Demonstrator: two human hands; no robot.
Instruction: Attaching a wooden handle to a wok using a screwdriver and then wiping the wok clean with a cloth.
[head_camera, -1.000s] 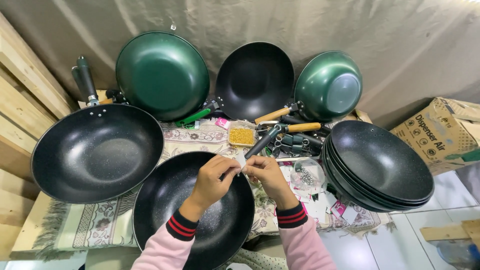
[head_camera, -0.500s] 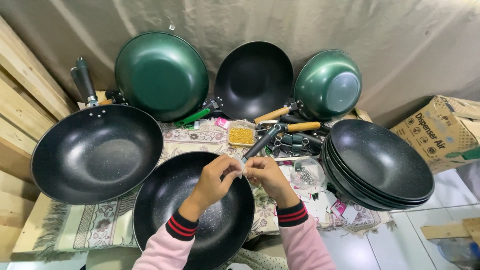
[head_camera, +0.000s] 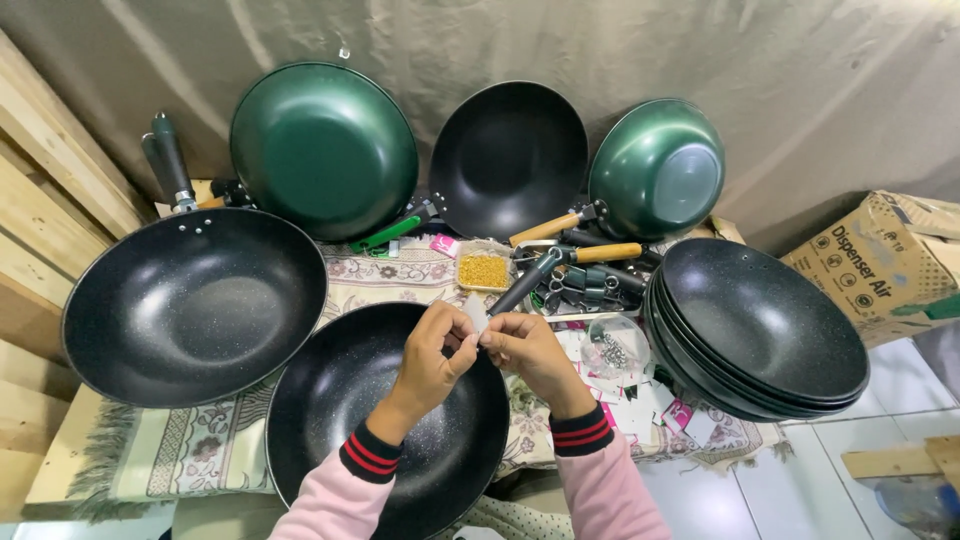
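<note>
In the head view, the left hand (head_camera: 432, 352) and the right hand (head_camera: 523, 347) meet fingertip to fingertip over the near black wok (head_camera: 330, 420), both pinching one small white piece (head_camera: 477, 318), too small to tell what it is; it hangs above the wok's far rim, just before a dark handle (head_camera: 527, 282) that points toward it. To handle it well, I would judge, both pinches should stay close to the piece's edges and low over the pan, so a slip lands inside it. By count: two green woks (head_camera: 322, 150) leaned on the cloth backdrop, one black wok (head_camera: 508, 160) between them, one large black wok (head_camera: 195, 305) at left, one stack of dark pans (head_camera: 765, 330) at right, one tray of yellow bits (head_camera: 484, 271), one cardboard box (head_camera: 880, 265).
</note>
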